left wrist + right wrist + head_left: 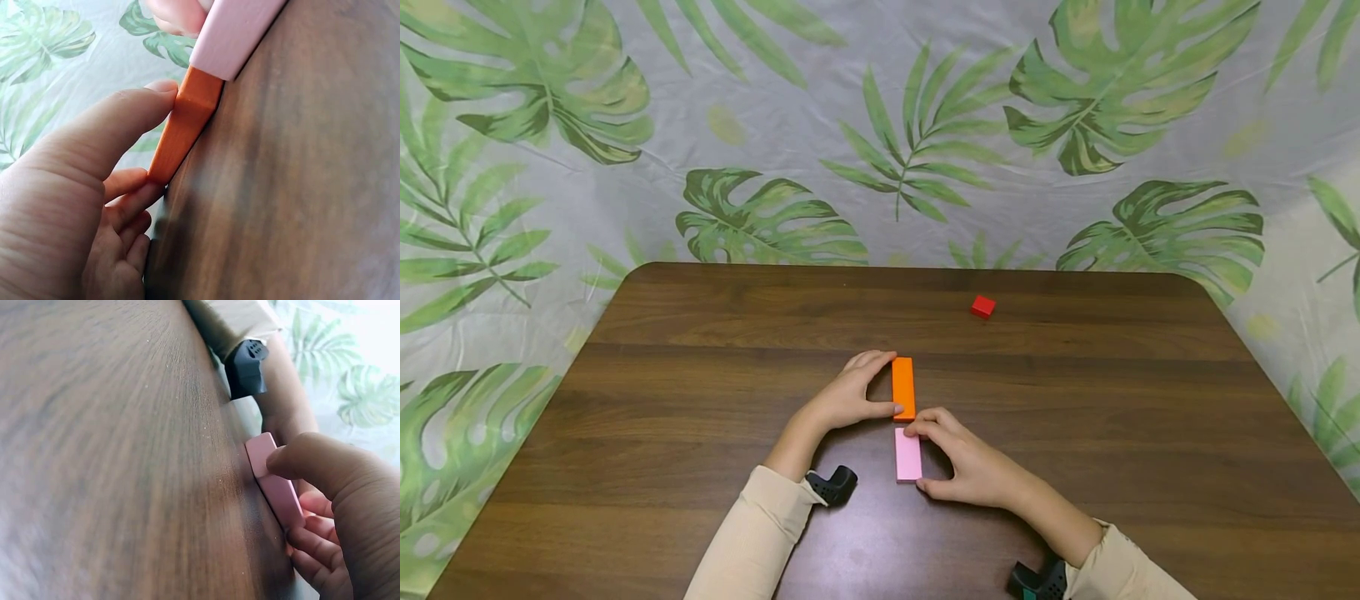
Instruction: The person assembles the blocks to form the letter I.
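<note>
My left hand (pixel 846 398) pinches an orange rectangular block (pixel 903 388) lengthwise, thumb at its near end and fingertips at its far end. Just nearer to me, a pink rectangular block (pixel 907 455) is pinched by my right hand (pixel 981 469) in the same lengthwise way. Both blocks lie on the table roughly in line, with a narrow gap between their ends in the head view. In the left wrist view the pink block (pixel 234 37) hides part of the orange block (pixel 184 122). The right wrist view shows the thumb against the end of the pink block (pixel 278 487).
A small red block (pixel 982 307) lies toward the far side of the brown wooden table (pixel 700 375), right of centre. Behind the table hangs a leaf-patterned cloth (pixel 940 225). A black device (pixel 835 486) sits at the left wrist, another (pixel 1037 579) at the right.
</note>
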The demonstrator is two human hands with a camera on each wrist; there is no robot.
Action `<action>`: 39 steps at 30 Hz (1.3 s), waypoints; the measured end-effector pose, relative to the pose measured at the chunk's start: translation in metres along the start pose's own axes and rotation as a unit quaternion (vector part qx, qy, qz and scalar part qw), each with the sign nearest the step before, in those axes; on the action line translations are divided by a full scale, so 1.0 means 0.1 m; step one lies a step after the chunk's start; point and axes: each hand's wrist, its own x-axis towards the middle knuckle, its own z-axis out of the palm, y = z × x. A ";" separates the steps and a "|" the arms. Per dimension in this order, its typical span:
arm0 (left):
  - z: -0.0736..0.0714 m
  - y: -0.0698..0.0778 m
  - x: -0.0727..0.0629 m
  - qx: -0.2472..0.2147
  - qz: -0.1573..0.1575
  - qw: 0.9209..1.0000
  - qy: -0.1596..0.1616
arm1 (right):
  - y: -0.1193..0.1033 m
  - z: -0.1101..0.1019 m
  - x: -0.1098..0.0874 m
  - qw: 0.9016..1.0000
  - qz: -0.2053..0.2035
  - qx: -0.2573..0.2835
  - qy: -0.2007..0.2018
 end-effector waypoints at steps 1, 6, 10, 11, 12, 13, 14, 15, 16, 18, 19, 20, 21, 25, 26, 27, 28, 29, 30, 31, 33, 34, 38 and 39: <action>0.00 0.00 0.00 0.001 0.000 1.000 0.000 | 0.00 0.00 0.00 1.000 -0.002 0.000 0.002; 0.00 0.00 0.01 0.003 -0.002 1.000 0.000 | 0.01 0.00 0.00 1.000 -0.006 -0.006 0.011; 0.00 0.00 0.01 0.002 -0.004 1.000 -0.002 | 0.02 0.00 0.01 1.000 -0.012 -0.014 0.018; 0.00 0.00 0.01 0.002 -0.004 1.000 -0.001 | 0.02 0.00 0.01 1.000 -0.016 -0.016 0.021; 0.00 0.00 0.01 0.002 -0.003 1.000 -0.002 | 0.03 0.00 0.01 0.999 -0.019 -0.016 0.023; 0.00 0.00 0.01 0.001 -0.003 1.000 -0.002 | 0.03 0.01 0.01 0.999 -0.023 -0.018 0.026; -0.01 0.00 0.00 0.002 -0.003 1.000 -0.002 | 0.03 0.01 0.01 0.999 -0.026 -0.019 0.028; 0.00 0.00 0.00 0.001 -0.001 1.000 -0.001 | 0.04 0.01 0.01 0.999 -0.029 -0.020 0.030; 0.00 0.00 0.00 0.002 -0.001 1.000 -0.001 | 0.04 0.01 0.02 0.999 -0.031 -0.020 0.031; -0.01 0.00 0.00 0.000 0.001 1.000 -0.001 | 0.05 0.01 0.02 0.999 -0.035 -0.023 0.031; -0.01 -0.01 0.01 0.000 0.001 1.000 0.000 | 0.05 0.01 0.02 0.999 -0.037 -0.024 0.032; -0.01 -0.01 0.01 0.001 0.002 1.000 0.001 | 0.05 0.01 0.02 0.999 -0.036 -0.024 0.031; -0.01 -0.01 0.01 0.001 0.003 1.000 0.001 | 0.06 0.01 0.02 0.999 -0.036 -0.024 0.031; -0.01 -0.01 0.01 0.001 0.002 1.000 0.001 | 0.06 0.02 0.02 0.999 -0.035 -0.025 0.033; -0.01 -0.01 0.01 0.001 0.001 1.000 0.001 | 0.06 0.02 0.02 0.999 -0.035 -0.025 0.033; 0.00 -0.01 0.01 0.001 0.001 1.000 0.001 | 0.06 0.02 0.02 0.999 -0.035 -0.025 0.034; 0.00 -0.01 0.01 0.000 0.001 1.000 0.001 | 0.06 0.02 0.02 0.999 -0.034 -0.026 0.034; 0.00 -0.01 0.01 0.000 0.000 1.000 0.000 | 0.06 0.02 0.01 0.999 -0.034 -0.025 0.034; 0.00 -0.01 0.01 -0.001 0.000 1.000 0.000 | 0.06 0.02 0.01 0.999 -0.033 -0.025 0.034; 0.00 -0.01 0.01 -0.002 0.000 1.000 0.000 | 0.06 0.02 0.01 0.999 -0.033 -0.025 0.034; 0.00 -0.01 0.01 -0.003 0.000 1.000 0.000 | 0.06 0.02 0.01 0.999 -0.031 -0.025 0.035; 0.01 -0.01 0.01 -0.005 0.000 1.000 0.000 | 0.06 0.02 0.01 0.999 -0.031 -0.025 0.035; 0.01 -0.01 0.01 -0.005 -0.001 1.000 0.001 | 0.06 0.02 0.01 0.999 -0.028 -0.024 0.035; 0.01 -0.01 0.01 -0.005 -0.001 1.000 0.001 | 0.06 0.02 0.01 0.999 -0.028 -0.024 0.035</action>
